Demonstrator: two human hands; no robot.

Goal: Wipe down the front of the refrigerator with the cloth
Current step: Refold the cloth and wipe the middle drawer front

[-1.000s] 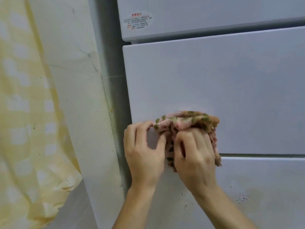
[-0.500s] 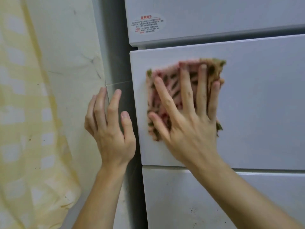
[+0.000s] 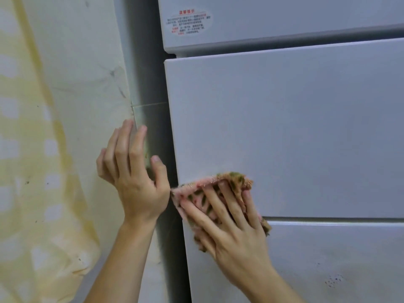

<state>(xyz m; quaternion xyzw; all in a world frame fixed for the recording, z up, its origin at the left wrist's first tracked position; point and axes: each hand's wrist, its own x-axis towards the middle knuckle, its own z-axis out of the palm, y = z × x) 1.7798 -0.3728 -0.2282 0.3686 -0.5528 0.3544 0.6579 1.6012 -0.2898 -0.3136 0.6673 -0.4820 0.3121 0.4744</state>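
Right hand (image 3: 236, 232), fingers spread, presses cloth (image 3: 209, 193) flat on refrigerator (image 3: 284, 127) door's lower left corner; left hand (image 3: 133, 178), fingers relaxed and empty, just left of refrigerator.

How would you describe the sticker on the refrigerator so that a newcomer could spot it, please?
Start at the grey refrigerator. On its top door, by the left edge, sits an oval sticker; it alone carries red and dark print.

The door panels of the refrigerator (image 3: 284, 138) look smooth with a soft satin sheen, speckled dark at lower right, the cloth (image 3: 237, 179) is fuzzy terry, the oval label (image 3: 189, 21) glossy, the wall (image 3: 87, 62) at left matt and stained, and the yellow checked sheet (image 3: 26, 160) thin and wrinkled.
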